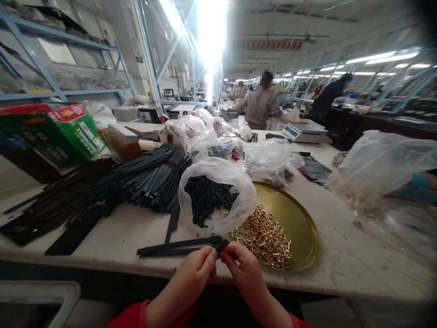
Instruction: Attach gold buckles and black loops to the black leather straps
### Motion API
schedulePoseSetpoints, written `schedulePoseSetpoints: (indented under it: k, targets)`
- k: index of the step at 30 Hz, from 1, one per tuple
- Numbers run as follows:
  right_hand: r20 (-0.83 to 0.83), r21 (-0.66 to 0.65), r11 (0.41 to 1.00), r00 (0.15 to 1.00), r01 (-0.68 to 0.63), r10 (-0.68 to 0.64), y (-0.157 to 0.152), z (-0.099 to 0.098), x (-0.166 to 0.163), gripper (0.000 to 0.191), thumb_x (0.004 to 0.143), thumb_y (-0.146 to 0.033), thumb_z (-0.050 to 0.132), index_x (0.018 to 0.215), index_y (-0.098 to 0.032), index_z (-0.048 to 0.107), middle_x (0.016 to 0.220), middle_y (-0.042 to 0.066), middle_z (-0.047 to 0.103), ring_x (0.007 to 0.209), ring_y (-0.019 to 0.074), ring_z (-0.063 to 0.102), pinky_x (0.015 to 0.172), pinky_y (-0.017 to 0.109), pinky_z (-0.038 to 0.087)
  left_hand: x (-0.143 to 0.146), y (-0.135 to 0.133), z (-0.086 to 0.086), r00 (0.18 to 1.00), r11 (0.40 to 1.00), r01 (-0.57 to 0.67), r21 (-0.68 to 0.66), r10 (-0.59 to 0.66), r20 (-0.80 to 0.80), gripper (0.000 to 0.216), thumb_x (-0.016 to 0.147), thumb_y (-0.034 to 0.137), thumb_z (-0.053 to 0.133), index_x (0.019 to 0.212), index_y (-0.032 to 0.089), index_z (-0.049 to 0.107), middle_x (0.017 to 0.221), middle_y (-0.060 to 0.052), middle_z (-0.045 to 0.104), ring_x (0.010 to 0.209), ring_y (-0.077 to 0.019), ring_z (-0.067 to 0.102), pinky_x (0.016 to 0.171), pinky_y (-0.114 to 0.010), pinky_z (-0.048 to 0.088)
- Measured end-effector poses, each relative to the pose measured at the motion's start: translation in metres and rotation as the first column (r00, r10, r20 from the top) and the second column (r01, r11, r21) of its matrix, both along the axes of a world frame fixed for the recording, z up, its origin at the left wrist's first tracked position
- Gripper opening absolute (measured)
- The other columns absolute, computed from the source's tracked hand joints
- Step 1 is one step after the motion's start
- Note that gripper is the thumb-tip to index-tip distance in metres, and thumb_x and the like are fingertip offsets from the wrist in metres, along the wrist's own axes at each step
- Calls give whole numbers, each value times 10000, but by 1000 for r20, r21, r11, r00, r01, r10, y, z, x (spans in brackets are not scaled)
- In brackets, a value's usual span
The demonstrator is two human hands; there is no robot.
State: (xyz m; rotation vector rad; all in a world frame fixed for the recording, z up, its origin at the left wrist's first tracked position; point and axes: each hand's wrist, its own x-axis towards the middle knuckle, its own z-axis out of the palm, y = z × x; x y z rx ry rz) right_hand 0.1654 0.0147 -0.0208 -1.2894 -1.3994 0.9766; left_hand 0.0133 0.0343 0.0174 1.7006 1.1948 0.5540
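Note:
Between my two hands, over the table's front edge, is a short dark strap end (pixel 222 247). My left hand (pixel 200 266) pinches it between thumb and fingers. On its other side my right hand (pixel 243 264) has its thumb and fingertips closed at the strap; any small part inside them is hidden. Just behind lie loose black straps (pixel 177 246). An opened clear plastic bag (pixel 239 207) holds many small black loops (pixel 208 198). Beside it a round gold tray (pixel 303 228) carries a heap of small gold-coloured buckles (pixel 269 241), close to my right hand.
A thick bundle of dark straps (pixel 153 177) lies on the left, near a green box (pixel 71 132). More plastic bags (pixel 269 157) and a scale (pixel 303 132) stand farther back. A large bag (pixel 382 159) sits at right. A person (pixel 261 107) works beyond the table.

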Motion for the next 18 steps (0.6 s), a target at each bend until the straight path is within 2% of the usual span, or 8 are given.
schedulePoseSetpoints:
  k: [2, 4, 8, 13, 15, 18]
  targets:
    - [-133, -73, 996, 990, 42, -52, 1, 3, 1, 154, 760, -331, 604, 712, -185, 597, 623, -7, 586, 605, 147, 543, 594, 257, 425, -6, -2, 0, 1000, 1000, -7, -6, 7, -15, 333, 875, 382, 305, 712, 171, 504, 565, 31, 488, 581, -132, 475, 569, -224, 342]
    - [-319, -146, 988, 943, 50, -95, 1, 6, 0, 206, 726, -373, 643, 726, -182, 566, 581, -30, 566, 553, 129, 535, 559, 247, 427, -11, -4, -2, 1000, 999, -5, -41, 4, -25, 324, 879, 388, 313, 793, 163, 530, 561, 39, 486, 562, -130, 473, 549, -219, 339]
    - [-613, -281, 960, 771, -9, -172, -2, 13, -4, 276, 641, -354, 736, 788, -179, 580, 608, -47, 579, 515, 90, 538, 531, 214, 438, -15, -11, -2, 1000, 996, 19, -87, -21, -19, 328, 881, 398, 329, 827, 156, 543, 558, 43, 484, 545, -129, 479, 544, -219, 347]
    - [-776, -470, 873, 533, -135, -336, -7, 17, -9, 309, 529, -270, 820, 760, -166, 643, 708, -30, 621, 503, 36, 531, 532, 165, 464, -12, -16, 6, 997, 998, 43, -37, -45, -62, 300, 880, 364, 333, 779, 165, 533, 584, 33, 500, 572, -134, 496, 564, -215, 354]
    - [-790, -482, 862, 505, -159, -349, -10, 17, -12, 328, 503, -280, 833, 754, -167, 655, 703, -33, 625, 508, 32, 537, 534, 157, 466, -10, -16, 8, 994, 998, 70, -1, -69, -90, 288, 878, 344, 334, 774, 169, 537, 606, 26, 511, 584, -135, 494, 568, -213, 351]
    - [-759, -431, 896, 579, -105, -297, -13, 14, -16, 299, 545, -334, 808, 746, -167, 663, 633, -39, 608, 502, 39, 527, 515, 151, 444, -8, -17, 11, 991, 995, 79, 62, -72, -109, 268, 878, 303, 332, 782, 171, 545, 675, 6, 551, 633, -140, 506, 604, -213, 357]
